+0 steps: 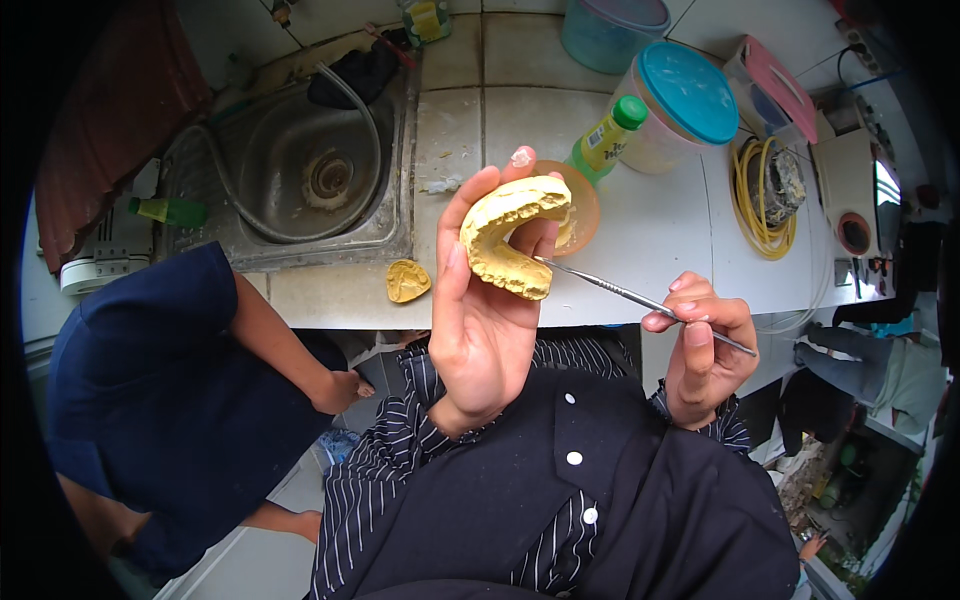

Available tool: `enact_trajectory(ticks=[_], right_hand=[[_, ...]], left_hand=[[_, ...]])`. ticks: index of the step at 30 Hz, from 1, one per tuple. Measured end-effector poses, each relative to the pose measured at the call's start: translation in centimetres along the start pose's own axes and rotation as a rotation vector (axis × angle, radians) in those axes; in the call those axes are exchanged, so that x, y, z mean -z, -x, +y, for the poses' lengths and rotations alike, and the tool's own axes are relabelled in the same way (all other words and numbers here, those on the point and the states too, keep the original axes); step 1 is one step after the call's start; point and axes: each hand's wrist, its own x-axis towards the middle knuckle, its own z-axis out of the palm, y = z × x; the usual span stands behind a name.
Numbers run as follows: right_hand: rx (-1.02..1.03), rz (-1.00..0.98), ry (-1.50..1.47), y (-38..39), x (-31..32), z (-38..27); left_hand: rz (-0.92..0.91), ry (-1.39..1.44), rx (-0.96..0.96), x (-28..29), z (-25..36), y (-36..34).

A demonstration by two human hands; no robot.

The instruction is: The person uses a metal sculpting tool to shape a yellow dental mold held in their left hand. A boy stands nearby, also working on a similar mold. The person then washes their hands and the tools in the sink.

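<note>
Raised over the counter's front edge, my left hand (487, 325) is closed round a yellow plaster dental cast (500, 240). The cast is horseshoe-shaped, with a row of teeth along its curve. A slim metal dental carving tool (625, 293) is pinched between the thumb and fingers of my right hand (708, 350). Its tip reaches the inner side of the cast's lower arm; whether it touches cannot be told. White residue shows on one left fingertip. A second, smaller yellow plaster piece (408, 281) lies on the counter, left of my left hand.
A steel sink (300, 170) with a grey hose is at the left. Behind the cast stand an orange bowl (582, 215), a green-capped bottle (608, 140) and a blue-lidded tub (670, 100). A yellow hose coil (752, 205) lies at the right. Another person in dark blue (170, 400) stands close at left.
</note>
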Motion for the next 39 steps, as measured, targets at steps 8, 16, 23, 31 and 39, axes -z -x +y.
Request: enact_trajectory(ticks=[8,16,23,31,39], right_hand=[[-0.199,0.037,-0.07,-0.2,0.2,-0.6],[-0.173,0.035,-0.085,-0.1,0.3,-0.6],[-0.155,0.019,-0.114,-0.2,0.8,-0.5],[-0.236,0.022,-0.205,-0.3,0.8,-0.7],[-0.27,0.048,-0.21,-0.2,1.1,-0.5]], left_hand=[[-0.066,-0.02,0.016,0.1,-0.2,0.3],[-0.058,-0.005,0.011,-0.2,-0.5,0.4],[-0.05,-0.017,0.009,-0.5,-0.5,0.5],[-0.052,-0.032,-0.008,-0.7,-0.6,0.6],[-0.056,-0.002,-0.016,-0.9,-0.6,0.8]])
